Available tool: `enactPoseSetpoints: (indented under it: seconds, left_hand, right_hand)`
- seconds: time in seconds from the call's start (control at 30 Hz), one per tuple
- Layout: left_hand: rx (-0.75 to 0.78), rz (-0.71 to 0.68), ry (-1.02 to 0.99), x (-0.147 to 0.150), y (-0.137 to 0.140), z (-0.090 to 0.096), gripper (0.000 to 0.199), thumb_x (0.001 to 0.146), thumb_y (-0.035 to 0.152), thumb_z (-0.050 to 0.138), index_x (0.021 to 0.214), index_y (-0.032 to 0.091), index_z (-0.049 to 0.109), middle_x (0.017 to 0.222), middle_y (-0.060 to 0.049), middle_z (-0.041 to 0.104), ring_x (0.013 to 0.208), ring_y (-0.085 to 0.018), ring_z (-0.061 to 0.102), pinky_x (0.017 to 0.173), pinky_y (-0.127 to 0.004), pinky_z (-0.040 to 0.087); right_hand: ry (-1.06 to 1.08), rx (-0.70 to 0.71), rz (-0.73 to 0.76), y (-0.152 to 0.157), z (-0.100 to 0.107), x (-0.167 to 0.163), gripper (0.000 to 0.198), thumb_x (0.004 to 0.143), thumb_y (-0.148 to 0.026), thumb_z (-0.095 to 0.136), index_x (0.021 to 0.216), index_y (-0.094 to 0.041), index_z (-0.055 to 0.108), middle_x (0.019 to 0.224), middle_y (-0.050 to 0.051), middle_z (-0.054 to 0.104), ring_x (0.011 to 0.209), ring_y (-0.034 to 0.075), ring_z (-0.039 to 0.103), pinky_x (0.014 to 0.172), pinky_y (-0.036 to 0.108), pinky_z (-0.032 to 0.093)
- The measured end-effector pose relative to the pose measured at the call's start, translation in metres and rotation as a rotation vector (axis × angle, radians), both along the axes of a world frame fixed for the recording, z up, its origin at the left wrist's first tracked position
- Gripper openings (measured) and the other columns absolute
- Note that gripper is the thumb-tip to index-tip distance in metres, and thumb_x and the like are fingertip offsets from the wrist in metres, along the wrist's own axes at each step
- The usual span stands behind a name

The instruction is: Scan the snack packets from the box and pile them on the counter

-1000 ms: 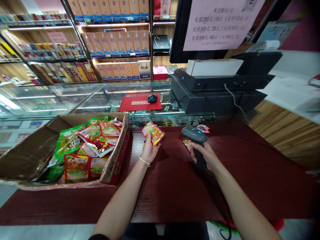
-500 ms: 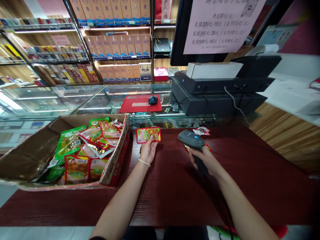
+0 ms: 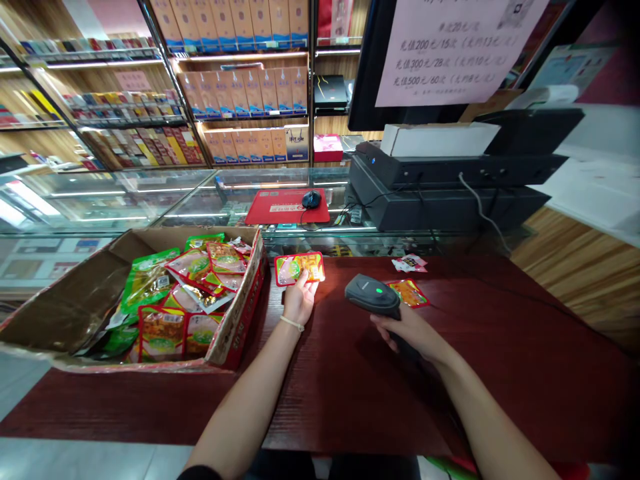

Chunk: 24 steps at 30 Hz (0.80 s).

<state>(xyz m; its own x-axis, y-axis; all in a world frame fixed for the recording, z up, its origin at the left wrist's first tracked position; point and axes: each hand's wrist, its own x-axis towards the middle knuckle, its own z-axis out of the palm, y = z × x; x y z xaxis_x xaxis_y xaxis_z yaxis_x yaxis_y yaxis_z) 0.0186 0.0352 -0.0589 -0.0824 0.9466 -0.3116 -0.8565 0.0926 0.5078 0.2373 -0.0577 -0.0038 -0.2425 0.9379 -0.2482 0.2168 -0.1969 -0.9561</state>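
Note:
My left hand [image 3: 299, 303] grips a small red-edged snack packet [image 3: 289, 269], thumb on its front, just right of the cardboard box. Bright light falls on the packet's right end. My right hand [image 3: 407, 330] is wrapped round the handle of a dark grey barcode scanner [image 3: 373, 293]. A green light glows on top of the scanner, and its head points left toward the held packet. Behind the scanner another red-edged snack packet [image 3: 411, 293] lies flat on the dark red tabletop [image 3: 345, 387]. A small pink and white packet [image 3: 410, 263] lies farther back.
An open cardboard box [image 3: 240, 327] of snack packets stands at left. Behind the tabletop, a glass counter carries a red mouse pad [image 3: 270, 208] and black mouse [image 3: 311, 199]. A monitor [image 3: 367, 80] and black cash drawer [image 3: 400, 208] stand back right. Shelves of boxed goods line the wall.
The scanner has moved left, closer to the held packet, uncovering more of the packet behind it. Its light has turned from blue to green, and the held packet is now brightly lit.

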Motion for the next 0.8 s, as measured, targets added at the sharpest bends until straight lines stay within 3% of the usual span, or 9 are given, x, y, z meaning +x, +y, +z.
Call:
enactPoseSetpoints:
  seconds: [0.2, 0.3, 0.4, 0.53, 0.67, 0.8]
  left_hand:
    - [0.014, -0.005, 0.04, -0.002, -0.001, 0.001, 0.025, 0.082, 0.011, 0.068, 0.106, 0.016, 0.066, 0.105, -0.007, 0.073, 0.092, -0.014, 0.07, 0.084, -0.025, 0.056]
    - [0.087, -0.006, 0.111, 0.0, -0.005, 0.013, 0.024, 0.079, 0.013, 0.071, 0.102, 0.016, 0.067, 0.104, -0.007, 0.072, 0.092, -0.014, 0.07, 0.085, -0.027, 0.055]
    - [0.158, 0.014, 0.178, 0.004, -0.016, 0.041, 0.026, 0.076, 0.016, 0.072, 0.101, 0.017, 0.066, 0.103, -0.006, 0.073, 0.091, -0.015, 0.069, 0.086, -0.029, 0.055]
    - [0.264, 0.077, 0.286, -0.002, -0.04, 0.093, 0.034, 0.075, 0.022, 0.073, 0.108, 0.019, 0.064, 0.106, -0.006, 0.072, 0.096, -0.017, 0.068, 0.085, -0.03, 0.055]
    - [0.337, 0.14, 0.441, -0.04, -0.063, 0.138, 0.035, 0.074, 0.027, 0.074, 0.106, 0.019, 0.064, 0.106, -0.006, 0.071, 0.095, -0.019, 0.068, 0.081, -0.029, 0.056]
    - [0.385, 0.199, 0.74, -0.12, -0.067, 0.159, 0.032, 0.074, 0.032, 0.074, 0.1, 0.016, 0.067, 0.102, -0.009, 0.072, 0.097, -0.023, 0.068, 0.085, -0.033, 0.055]
  right_hand:
    - [0.051, 0.036, -0.003, 0.001, 0.002, 0.001, 0.036, 0.079, -0.05, 0.067, 0.079, -0.02, 0.047, 0.051, -0.006, 0.052, 0.037, 0.009, 0.047, 0.036, 0.021, 0.036]
    - [0.097, 0.064, -0.03, 0.001, 0.003, 0.002, 0.036, 0.08, -0.051, 0.067, 0.079, -0.021, 0.047, 0.051, -0.006, 0.052, 0.036, 0.009, 0.046, 0.035, 0.021, 0.035]
    - [0.144, 0.1, -0.074, 0.001, 0.002, 0.004, 0.037, 0.081, -0.051, 0.066, 0.074, -0.02, 0.047, 0.052, -0.005, 0.052, 0.036, 0.009, 0.046, 0.034, 0.02, 0.034]
    - [0.208, 0.148, -0.093, 0.003, 0.002, 0.002, 0.037, 0.084, -0.049, 0.064, 0.069, -0.019, 0.049, 0.054, -0.004, 0.052, 0.037, 0.008, 0.047, 0.035, 0.02, 0.035]
    - [0.251, 0.158, -0.103, 0.003, 0.019, -0.014, 0.037, 0.083, -0.05, 0.066, 0.07, -0.019, 0.049, 0.055, -0.004, 0.054, 0.037, 0.008, 0.046, 0.036, 0.021, 0.037]
    - [0.275, 0.159, -0.078, 0.0, 0.041, -0.038, 0.037, 0.079, -0.05, 0.071, 0.073, -0.02, 0.049, 0.055, -0.004, 0.055, 0.038, 0.009, 0.047, 0.037, 0.022, 0.038]
